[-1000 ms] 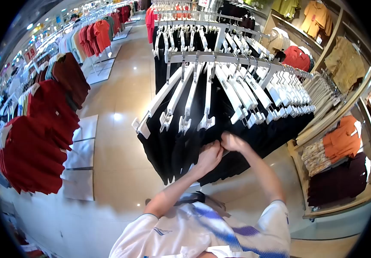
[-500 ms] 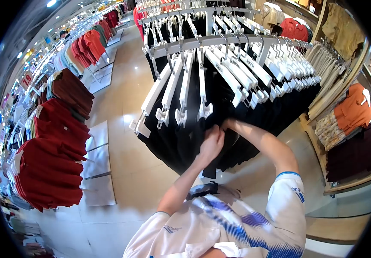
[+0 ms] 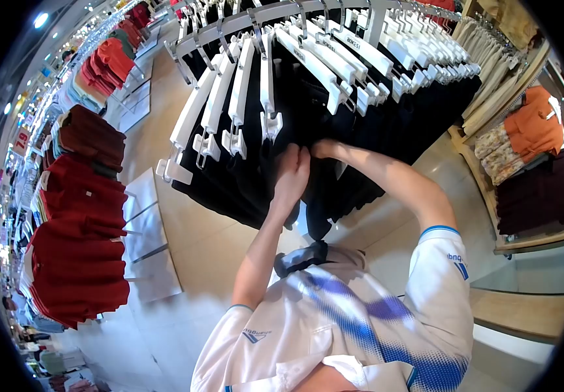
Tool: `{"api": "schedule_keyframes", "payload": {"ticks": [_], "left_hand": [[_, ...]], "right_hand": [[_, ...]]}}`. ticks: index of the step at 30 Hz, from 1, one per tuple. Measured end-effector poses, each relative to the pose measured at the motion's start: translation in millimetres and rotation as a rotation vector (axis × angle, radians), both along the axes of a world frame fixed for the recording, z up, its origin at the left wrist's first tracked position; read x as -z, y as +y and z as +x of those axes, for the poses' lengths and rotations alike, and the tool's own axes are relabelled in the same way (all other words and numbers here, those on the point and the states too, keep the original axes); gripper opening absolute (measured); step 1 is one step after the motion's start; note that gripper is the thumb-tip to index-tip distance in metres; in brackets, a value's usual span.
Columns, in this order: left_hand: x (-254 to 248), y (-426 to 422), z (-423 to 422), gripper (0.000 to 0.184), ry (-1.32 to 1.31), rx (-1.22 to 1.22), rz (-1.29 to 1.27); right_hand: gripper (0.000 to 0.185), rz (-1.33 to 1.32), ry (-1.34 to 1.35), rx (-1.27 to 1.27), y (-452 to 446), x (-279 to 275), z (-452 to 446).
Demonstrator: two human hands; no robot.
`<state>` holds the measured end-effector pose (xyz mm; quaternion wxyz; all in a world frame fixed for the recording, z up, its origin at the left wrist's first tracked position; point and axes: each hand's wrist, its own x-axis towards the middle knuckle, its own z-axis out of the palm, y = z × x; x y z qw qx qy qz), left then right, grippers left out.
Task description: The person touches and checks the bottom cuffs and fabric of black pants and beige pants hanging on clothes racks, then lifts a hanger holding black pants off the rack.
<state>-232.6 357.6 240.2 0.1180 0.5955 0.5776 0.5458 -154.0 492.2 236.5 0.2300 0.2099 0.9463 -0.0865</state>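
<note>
Black trousers (image 3: 318, 202) hang from white clip hangers (image 3: 270, 121) on the rack's pale rail (image 3: 229, 26). My left hand (image 3: 291, 171) is closed on the dark cloth below the clips, fingers partly hidden in it. Close beside it, my right hand (image 3: 324, 149) is also closed at the same cloth, its fingertips hidden behind the fabric. A gap in the row of hangers lies just above both hands. More white hangers (image 3: 425, 72) with black garments crowd together on the right.
Dark red tops (image 3: 76, 268) hang on a rack to the left, beside a low white platform (image 3: 145, 228). On the right, a wooden display unit (image 3: 536, 238) holds an orange garment (image 3: 533, 117) and beige trousers (image 3: 484, 78). Tiled floor (image 3: 210, 261) runs between the racks.
The view has tilted down and shifted, so the rack and my hands appear higher and further left. Both hands remain close together at the black cloth.
</note>
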Motion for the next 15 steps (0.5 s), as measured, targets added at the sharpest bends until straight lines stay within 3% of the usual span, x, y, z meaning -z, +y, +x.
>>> {"api": "schedule_keyframes", "payload": {"ticks": [7,10,15], "left_hand": [[-2,-1,3,0.025,0.032,-0.005,0.007],[-1,-3,4,0.025,0.165,-0.039,0.113],[10,-2,-2,0.022,0.044,-0.047,0.019]], "right_hand": [[0.017,0.001,-0.024,-0.018,-3,0,0],[0.016,0.008,-0.023,-0.029,-4,0,-2],[0.016,0.073,0.027,-0.076,-21,-15,5]]}}
